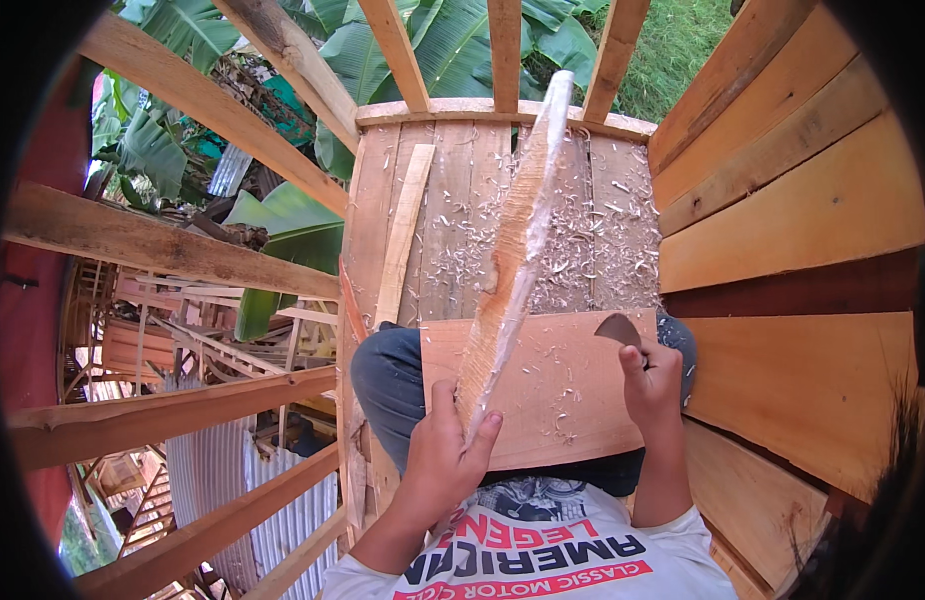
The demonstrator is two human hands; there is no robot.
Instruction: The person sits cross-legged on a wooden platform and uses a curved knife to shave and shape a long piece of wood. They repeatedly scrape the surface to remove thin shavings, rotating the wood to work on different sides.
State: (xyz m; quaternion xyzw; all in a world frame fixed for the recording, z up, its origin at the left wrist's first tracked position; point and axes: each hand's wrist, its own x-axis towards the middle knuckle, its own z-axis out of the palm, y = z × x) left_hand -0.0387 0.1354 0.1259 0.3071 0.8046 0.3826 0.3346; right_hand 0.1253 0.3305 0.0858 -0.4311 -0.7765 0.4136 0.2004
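Observation:
My left hand (450,440) is closed round the lower end of a long, rough piece of wood (519,235), which slants up and away to the right. Its broad face is brown and ridged with cut marks, with a notch along the left edge. The right side and far tip look pale and whitish. In my right hand (651,388) is a knife, its short, wide, curved dark blade (618,329) pointing left, apart from the wood. Most of its handle is hidden in my fist. A flat wooden board (573,370) rests across my lap beneath both, with curls of shavings on it.
Shavings (553,255) litter the plank floor (483,180) in front of me. A loose wooden strip (405,230) lies at its left. Slatted rails (173,255) stand on the left, boards (793,200) wall the right, and banana leaves (453,60) hang beyond the far edge.

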